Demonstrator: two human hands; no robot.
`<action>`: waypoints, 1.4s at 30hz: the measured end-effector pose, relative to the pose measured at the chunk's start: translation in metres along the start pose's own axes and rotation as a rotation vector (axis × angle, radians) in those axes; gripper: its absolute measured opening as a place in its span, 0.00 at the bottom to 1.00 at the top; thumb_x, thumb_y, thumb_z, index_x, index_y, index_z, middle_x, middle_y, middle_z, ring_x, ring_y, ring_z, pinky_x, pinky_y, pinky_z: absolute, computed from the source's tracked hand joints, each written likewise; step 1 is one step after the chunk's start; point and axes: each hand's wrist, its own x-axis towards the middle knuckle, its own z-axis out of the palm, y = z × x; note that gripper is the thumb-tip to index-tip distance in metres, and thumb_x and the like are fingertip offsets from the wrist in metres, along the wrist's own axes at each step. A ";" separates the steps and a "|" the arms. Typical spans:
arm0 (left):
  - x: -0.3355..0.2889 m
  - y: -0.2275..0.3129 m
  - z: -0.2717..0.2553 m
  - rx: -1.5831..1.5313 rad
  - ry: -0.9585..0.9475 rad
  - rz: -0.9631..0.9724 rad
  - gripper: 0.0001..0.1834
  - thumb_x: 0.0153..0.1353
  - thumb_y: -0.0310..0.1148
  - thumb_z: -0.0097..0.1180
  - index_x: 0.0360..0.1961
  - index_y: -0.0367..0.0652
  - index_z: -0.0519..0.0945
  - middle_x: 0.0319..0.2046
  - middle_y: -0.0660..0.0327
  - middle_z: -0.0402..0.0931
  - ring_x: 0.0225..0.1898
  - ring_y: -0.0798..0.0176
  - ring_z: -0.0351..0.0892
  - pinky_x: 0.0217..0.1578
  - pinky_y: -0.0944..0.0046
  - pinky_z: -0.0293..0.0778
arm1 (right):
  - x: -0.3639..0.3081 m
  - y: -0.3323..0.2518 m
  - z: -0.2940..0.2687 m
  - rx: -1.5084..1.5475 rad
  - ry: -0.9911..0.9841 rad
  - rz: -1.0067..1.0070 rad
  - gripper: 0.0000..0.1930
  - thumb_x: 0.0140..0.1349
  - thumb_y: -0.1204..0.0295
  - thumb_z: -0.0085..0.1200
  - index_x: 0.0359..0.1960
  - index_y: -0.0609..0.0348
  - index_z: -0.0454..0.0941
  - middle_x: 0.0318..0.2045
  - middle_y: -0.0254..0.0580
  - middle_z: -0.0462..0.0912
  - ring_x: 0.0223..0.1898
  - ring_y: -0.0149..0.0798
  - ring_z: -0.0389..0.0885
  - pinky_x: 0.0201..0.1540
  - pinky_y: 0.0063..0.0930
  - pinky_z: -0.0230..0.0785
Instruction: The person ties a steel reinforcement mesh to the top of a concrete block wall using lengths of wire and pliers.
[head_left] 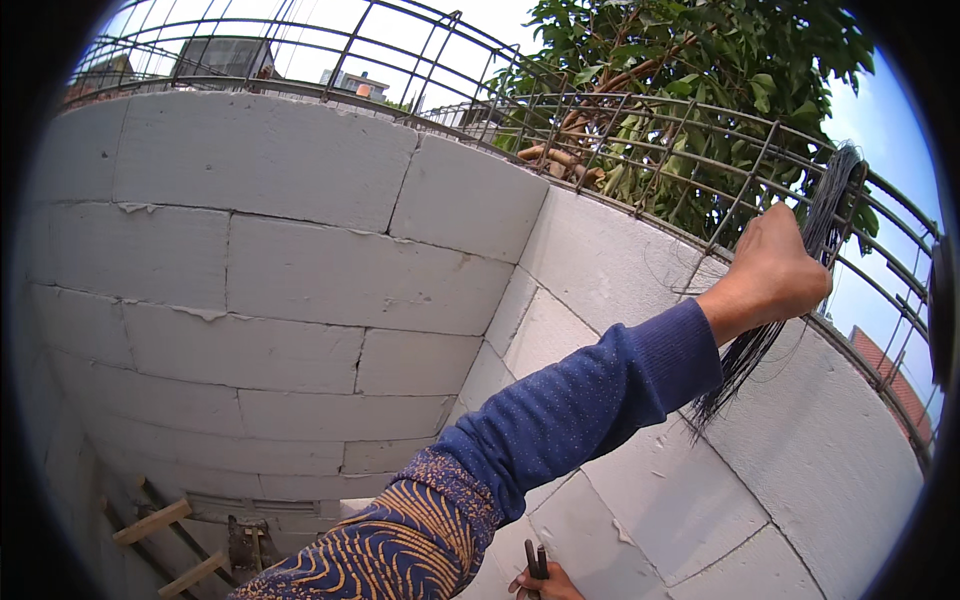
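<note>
My left arm, in a blue sleeve, reaches up across the view to the right. My left hand [775,265] is closed at a bundle of thin dark tie wire [832,200], which hangs over the top steel bars and trails down below the fist. The fingertips are turned away, so how many strands they grip cannot be seen. At the lower edge my right hand [562,586] shows only in part, closed around the two dark handles of a pincer-like tool [536,560]. The tool's jaws are not visible.
Pale block walls [370,280] meet in a corner before me. A cage of steel reinforcing bars [640,125] runs along their tops. Leafy branches [690,60] press against it from behind. Low on the left stands a wooden ladder-like frame [152,522].
</note>
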 end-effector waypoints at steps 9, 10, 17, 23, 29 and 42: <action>0.005 -0.024 0.013 -0.158 -0.069 0.282 0.18 0.57 0.23 0.50 0.48 0.26 0.65 0.38 0.40 0.75 0.44 0.45 0.80 0.49 0.50 0.74 | 0.021 -0.001 0.018 -0.013 0.049 0.006 0.08 0.61 0.79 0.57 0.41 0.69 0.83 0.32 0.47 0.86 0.23 0.35 0.80 0.26 0.26 0.70; 0.003 -0.026 0.013 -0.193 -0.076 0.301 0.19 0.58 0.25 0.50 0.49 0.26 0.65 0.39 0.40 0.75 0.44 0.46 0.79 0.50 0.49 0.74 | 0.021 -0.008 0.021 -0.040 0.051 0.004 0.07 0.61 0.78 0.57 0.39 0.68 0.83 0.31 0.46 0.86 0.23 0.35 0.80 0.26 0.26 0.70; -0.008 -0.033 0.019 -0.377 -0.133 0.359 0.23 0.61 0.33 0.50 0.54 0.30 0.63 0.43 0.42 0.74 0.47 0.47 0.79 0.51 0.48 0.73 | 0.034 -0.037 0.037 -0.050 0.099 0.014 0.08 0.64 0.73 0.56 0.30 0.64 0.84 0.25 0.42 0.85 0.22 0.33 0.79 0.25 0.27 0.68; -0.022 -0.030 0.018 -0.484 -0.146 0.396 0.27 0.64 0.40 0.50 0.58 0.34 0.61 0.46 0.43 0.73 0.49 0.48 0.78 0.53 0.47 0.72 | 0.050 -0.046 0.057 0.006 0.113 -0.037 0.08 0.64 0.73 0.56 0.30 0.64 0.84 0.22 0.40 0.84 0.20 0.31 0.77 0.24 0.26 0.65; -0.034 -0.034 0.021 -0.529 -0.150 0.379 0.31 0.67 0.47 0.50 0.62 0.37 0.59 0.49 0.44 0.72 0.50 0.48 0.77 0.54 0.46 0.71 | 0.092 0.010 0.044 0.062 0.055 -0.092 0.06 0.63 0.74 0.57 0.31 0.63 0.84 0.23 0.41 0.85 0.18 0.31 0.77 0.22 0.26 0.65; -0.031 -0.078 0.000 -0.524 0.117 0.304 0.22 0.70 0.39 0.57 0.53 0.28 0.70 0.34 0.47 0.76 0.37 0.57 0.77 0.40 0.55 0.73 | 0.041 -0.003 0.068 0.187 0.057 -0.043 0.03 0.60 0.79 0.58 0.33 0.66 0.80 0.24 0.46 0.85 0.18 0.34 0.78 0.20 0.26 0.69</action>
